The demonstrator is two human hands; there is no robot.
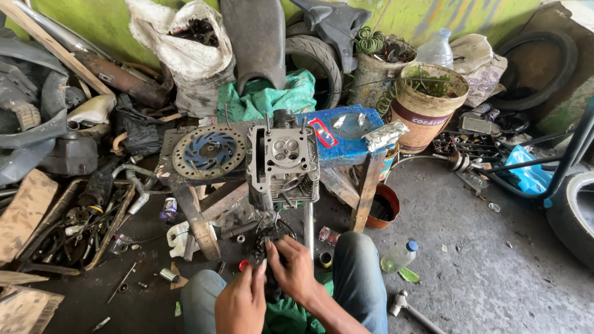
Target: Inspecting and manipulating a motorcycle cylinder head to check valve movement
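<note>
Head view, looking down between the person's knees at a cluttered workshop floor. Both hands sit low centre, over a small dark greasy part [267,242] that looks like a chain or gear cluster; too dark and hidden to tell which.

Right hand [294,267]: fingers curled around the dark part from the right, thumb pressed on top. Closed grip, holding it.
Left hand [241,303]: just below-left, fingertips touching the lower edge of the same part. Fingers bent, but whether it truly clamps or only steadies, cannot tell.

The part hangs just under the engine cylinder head [283,164], which stands on the front edge of a low wooden bench [204,222], valve side facing the camera. Whether part and head are connected is hidden.

Around it:
- brake disc [209,152], blue centre, flat on the bench just left of the head
- blue plate [346,133] on the bench, right of the head, with a crumpled foil wrapper [385,135] on its right edge
- green cloth [266,98] behind the head
- bucket [427,105] of wires and scrap, back right
- plastic bottle [399,255] lying on the floor, right of the right knee
- orange bowl [383,207] under the bench's right leg
- green rag [288,312] in the lap, under both wrists
- tyres and scrap metal along the wall and the left side
</note>
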